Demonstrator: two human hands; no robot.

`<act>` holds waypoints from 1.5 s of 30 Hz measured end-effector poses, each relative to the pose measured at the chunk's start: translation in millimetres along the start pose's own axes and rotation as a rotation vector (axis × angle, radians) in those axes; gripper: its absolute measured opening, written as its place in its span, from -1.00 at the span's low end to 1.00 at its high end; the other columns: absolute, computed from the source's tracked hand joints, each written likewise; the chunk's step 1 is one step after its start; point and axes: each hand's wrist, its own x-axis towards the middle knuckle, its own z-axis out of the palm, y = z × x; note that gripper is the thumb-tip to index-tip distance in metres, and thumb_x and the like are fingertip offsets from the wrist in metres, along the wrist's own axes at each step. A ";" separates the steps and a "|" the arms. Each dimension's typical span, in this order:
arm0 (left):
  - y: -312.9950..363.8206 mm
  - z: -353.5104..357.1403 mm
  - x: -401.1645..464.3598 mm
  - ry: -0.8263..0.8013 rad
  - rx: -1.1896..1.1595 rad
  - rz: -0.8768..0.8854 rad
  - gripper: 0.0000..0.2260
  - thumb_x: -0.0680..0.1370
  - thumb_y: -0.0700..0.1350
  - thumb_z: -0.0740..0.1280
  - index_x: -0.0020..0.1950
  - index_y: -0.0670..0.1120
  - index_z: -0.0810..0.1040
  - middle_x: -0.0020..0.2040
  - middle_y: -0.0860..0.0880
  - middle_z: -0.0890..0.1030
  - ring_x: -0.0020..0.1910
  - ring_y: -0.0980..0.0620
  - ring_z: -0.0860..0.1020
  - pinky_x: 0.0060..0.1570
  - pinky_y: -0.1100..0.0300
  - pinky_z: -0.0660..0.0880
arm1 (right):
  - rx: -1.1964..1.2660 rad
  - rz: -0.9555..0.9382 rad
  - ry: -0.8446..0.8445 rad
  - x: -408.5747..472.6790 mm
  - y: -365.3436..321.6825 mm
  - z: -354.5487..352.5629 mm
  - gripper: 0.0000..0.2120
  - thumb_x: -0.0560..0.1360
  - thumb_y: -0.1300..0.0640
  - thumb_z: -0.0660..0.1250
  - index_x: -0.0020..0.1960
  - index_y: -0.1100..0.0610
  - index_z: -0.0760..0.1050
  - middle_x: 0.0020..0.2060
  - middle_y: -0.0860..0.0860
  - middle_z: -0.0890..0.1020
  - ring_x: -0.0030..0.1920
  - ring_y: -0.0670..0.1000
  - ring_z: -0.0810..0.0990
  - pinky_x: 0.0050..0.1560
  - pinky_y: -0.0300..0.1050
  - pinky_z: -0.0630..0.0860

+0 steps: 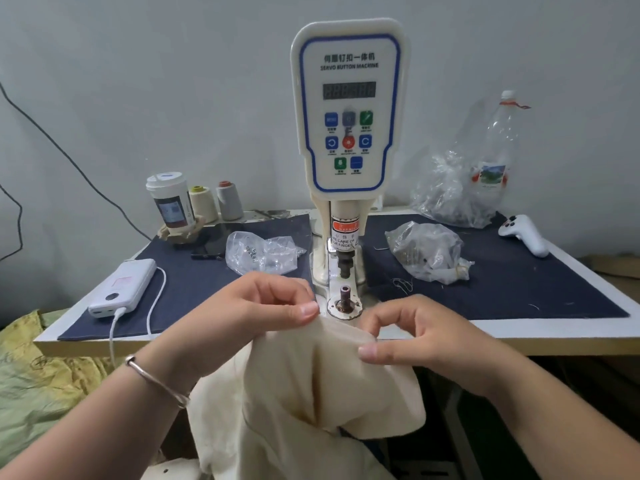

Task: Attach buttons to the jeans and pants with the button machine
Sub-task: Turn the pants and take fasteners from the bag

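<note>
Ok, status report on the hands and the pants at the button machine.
Left hand and right hand both pinching cream pants edge. Fabric just short of lower die, not yet under punch. Nothing blocking the die.

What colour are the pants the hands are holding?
Cream, a plain off-white with no pattern, seen in the head view: pants.

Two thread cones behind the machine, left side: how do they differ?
The left thread cone is cream with a yellow-green top; the right thread cone is grey with a reddish-orange top. The left one stands beside the lidded cup, the right one nearer the button machine. Both stand upright, similar in size.
</note>
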 end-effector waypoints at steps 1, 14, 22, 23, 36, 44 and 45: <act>0.3 0.8 -0.9 -0.021 0.005 0.014 -0.81 0.49 -0.04 0.41 -0.30 -0.06 0.60 -0.18 0.03 0.53 -0.30 0.17 0.48 -0.25 0.41 0.39 | 0.014 -0.006 -0.028 -3.6 -0.4 -5.6 -0.87 0.41 0.09 0.44 -0.22 0.14 0.56 -0.18 0.12 0.57 -0.13 0.01 0.53 -0.02 -0.14 0.42; -52.0 -12.6 25.9 0.106 0.105 -0.171 -0.67 0.51 0.11 0.41 -0.25 -0.11 0.49 -0.31 0.00 0.49 -0.35 0.10 0.47 -0.33 0.35 0.40 | 0.464 0.071 0.240 37.3 45.7 -39.2 -0.92 0.41 0.17 0.36 -0.20 0.18 0.51 -0.32 0.08 0.52 -0.32 -0.02 0.50 -0.22 -0.16 0.40; -82.5 -32.4 61.6 0.200 0.059 -0.228 -0.69 0.49 0.06 0.41 -0.30 -0.07 0.40 -0.32 -0.04 0.38 -0.36 0.06 0.37 -0.35 0.29 0.29 | 0.437 0.062 0.332 71.9 82.4 -46.7 -0.93 0.42 0.24 0.35 -0.23 0.21 0.52 -0.33 0.07 0.54 -0.30 -0.01 0.50 -0.20 -0.19 0.45; -84.8 -35.2 64.4 0.195 0.067 -0.243 -0.68 0.49 0.07 0.41 -0.30 -0.08 0.40 -0.31 -0.06 0.37 -0.35 0.05 0.36 -0.34 0.26 0.28 | 0.417 0.068 0.329 73.6 86.2 -47.7 -0.90 0.46 0.26 0.34 -0.23 0.21 0.52 -0.33 0.09 0.54 -0.30 0.00 0.50 -0.19 -0.16 0.44; -116.4 -42.5 84.6 0.330 0.126 -0.245 -0.65 0.39 0.16 0.39 -0.36 -0.03 0.34 -0.36 -0.02 0.30 -0.38 0.07 0.27 -0.34 0.17 0.19 | 0.405 0.021 0.334 87.2 119.5 -50.9 -0.87 0.42 0.14 0.35 -0.27 0.18 0.57 -0.31 0.07 0.53 -0.30 -0.05 0.50 -0.25 -0.27 0.46; -122.2 -34.3 82.7 0.361 0.030 -0.200 -0.75 0.40 0.00 0.36 -0.37 -0.07 0.36 -0.39 -0.01 0.29 -0.40 0.06 0.25 -0.37 0.24 0.20 | 0.462 -0.014 0.323 87.0 121.0 -49.7 -0.87 0.42 0.19 0.33 -0.29 0.18 0.56 -0.37 0.02 0.55 -0.36 -0.09 0.52 -0.31 -0.30 0.47; -122.0 -33.6 82.8 0.366 0.024 -0.195 -0.76 0.39 -0.02 0.35 -0.38 -0.06 0.37 -0.39 -0.01 0.29 -0.39 0.06 0.25 -0.36 0.24 0.20 | 0.462 -0.012 0.325 87.2 120.6 -49.8 -0.87 0.42 0.20 0.33 -0.29 0.19 0.56 -0.37 0.03 0.55 -0.36 -0.09 0.53 -0.32 -0.30 0.47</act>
